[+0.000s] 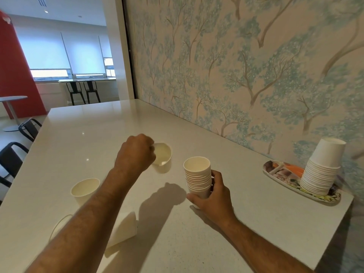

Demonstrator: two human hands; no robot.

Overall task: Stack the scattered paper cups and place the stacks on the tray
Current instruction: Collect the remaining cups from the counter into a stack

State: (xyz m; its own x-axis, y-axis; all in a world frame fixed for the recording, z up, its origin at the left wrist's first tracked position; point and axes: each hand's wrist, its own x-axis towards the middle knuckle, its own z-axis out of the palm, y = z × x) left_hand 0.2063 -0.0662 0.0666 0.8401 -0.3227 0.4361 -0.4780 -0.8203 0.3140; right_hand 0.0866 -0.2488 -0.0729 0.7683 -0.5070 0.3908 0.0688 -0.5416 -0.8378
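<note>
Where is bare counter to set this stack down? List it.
Bare: the counter between the held stack and the tray, and the far end toward the stools. Crowded: near left, with an upright cup and a tipped cup.

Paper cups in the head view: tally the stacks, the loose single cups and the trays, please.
Cup stacks: 2, one gripped by the right hand (stack), one upside down on the tray (stack)
Loose single cups: 3, pinched by the left hand (cup), upright, lying on its side
Trays: 1
Total: 6
</note>
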